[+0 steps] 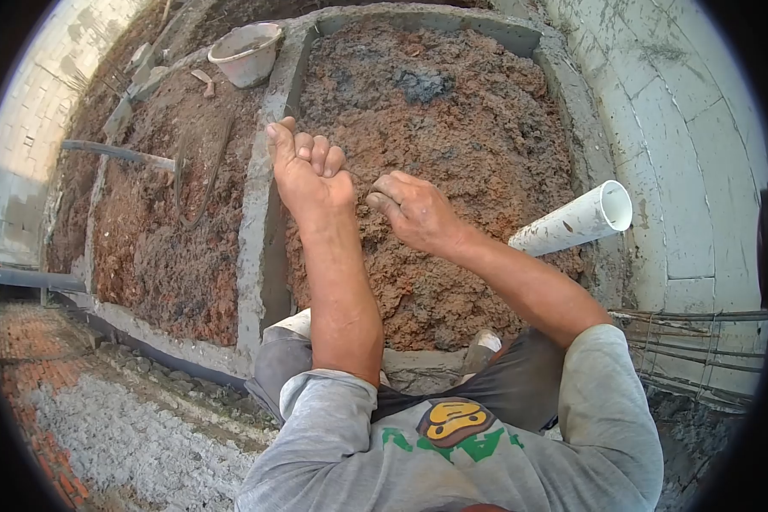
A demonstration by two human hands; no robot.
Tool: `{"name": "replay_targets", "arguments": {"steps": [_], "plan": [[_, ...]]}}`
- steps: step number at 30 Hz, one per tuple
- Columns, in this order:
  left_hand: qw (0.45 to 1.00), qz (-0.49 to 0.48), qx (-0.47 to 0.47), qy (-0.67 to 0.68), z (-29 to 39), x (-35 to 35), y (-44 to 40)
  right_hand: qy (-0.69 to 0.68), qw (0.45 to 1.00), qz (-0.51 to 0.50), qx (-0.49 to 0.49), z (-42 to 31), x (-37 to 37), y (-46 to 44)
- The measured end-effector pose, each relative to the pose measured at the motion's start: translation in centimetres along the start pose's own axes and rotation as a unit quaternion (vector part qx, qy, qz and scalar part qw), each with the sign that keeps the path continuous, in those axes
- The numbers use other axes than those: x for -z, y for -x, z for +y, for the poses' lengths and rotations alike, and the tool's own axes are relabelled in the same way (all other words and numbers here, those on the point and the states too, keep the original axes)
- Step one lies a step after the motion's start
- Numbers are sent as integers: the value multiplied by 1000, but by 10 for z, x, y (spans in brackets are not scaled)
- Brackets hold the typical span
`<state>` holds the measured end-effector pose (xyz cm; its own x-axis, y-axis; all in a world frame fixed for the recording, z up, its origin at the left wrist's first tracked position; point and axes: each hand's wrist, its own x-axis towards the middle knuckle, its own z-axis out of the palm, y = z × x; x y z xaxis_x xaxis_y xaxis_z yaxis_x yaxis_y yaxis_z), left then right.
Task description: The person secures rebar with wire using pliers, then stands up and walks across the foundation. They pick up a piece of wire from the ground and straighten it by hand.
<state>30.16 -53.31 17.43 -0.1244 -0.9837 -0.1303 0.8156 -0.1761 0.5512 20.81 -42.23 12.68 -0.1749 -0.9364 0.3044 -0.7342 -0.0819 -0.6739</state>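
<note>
Head view: a person in a grey shirt (520, 478) is settled at the near edge of a framed bed, both bare arms stretched forward.
Left hand (310, 166): turned palm up, fingers curled inward, thumb drawn in close to them.
Right hand (413, 209): knuckles up, bent fingers and thumb pressed together just beside the left wrist; nothing shows in either grasp, though I cannot tell whether something thin is hidden there.
Reddish soil (435, 290): below both hands, inside the concrete kerb (254, 205); neither hand appears to touch it.
Step in hand: to my eye, a gesture or pause above the bed rather than digging.
Next move: working the soil from this pose would call for lowering the hands and uncurling the fingers.
Surface: lumpy, damp-looking, with a dark patch (422, 84) toward the far end.
White pipe (563, 224): mud-smeared, near the right forearm, its mouth facing the camera.
Beyond the kerb: a worn bucket (249, 66) at the far left, beside a second strip of soil (171, 264).
Surroundings: pale wall (691, 171) on the right, reinforcing bars (700, 346) below it, brick paving (38, 328) lower left.
</note>
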Motion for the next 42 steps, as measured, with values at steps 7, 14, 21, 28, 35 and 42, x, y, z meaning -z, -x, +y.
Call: {"name": "replay_targets", "arguments": {"steps": [7, 14, 21, 28, 35, 42], "plan": [[974, -144, 148, 98, -3, 17, -13, -218, 939, -247, -102, -20, 47, -2], [984, -76, 106, 123, -23, 33, -26, -147, 981, -12, -122, -22, 71, -14], [996, -37, 65, 43, -27, 9, -5, -134, 936, -70, -319, 10, 64, -16], [984, -128, 105, 68, -21, 24, -12, -372, 798, -427, -206, 6, 62, -3], [988, -94, 109, 58, -15, 27, -23, -232, 929, -281, -70, -24, 72, -1], [987, -87, 110, 76, -17, 39, -35, -80, 994, -7, 78, -21, 68, 5]]}}
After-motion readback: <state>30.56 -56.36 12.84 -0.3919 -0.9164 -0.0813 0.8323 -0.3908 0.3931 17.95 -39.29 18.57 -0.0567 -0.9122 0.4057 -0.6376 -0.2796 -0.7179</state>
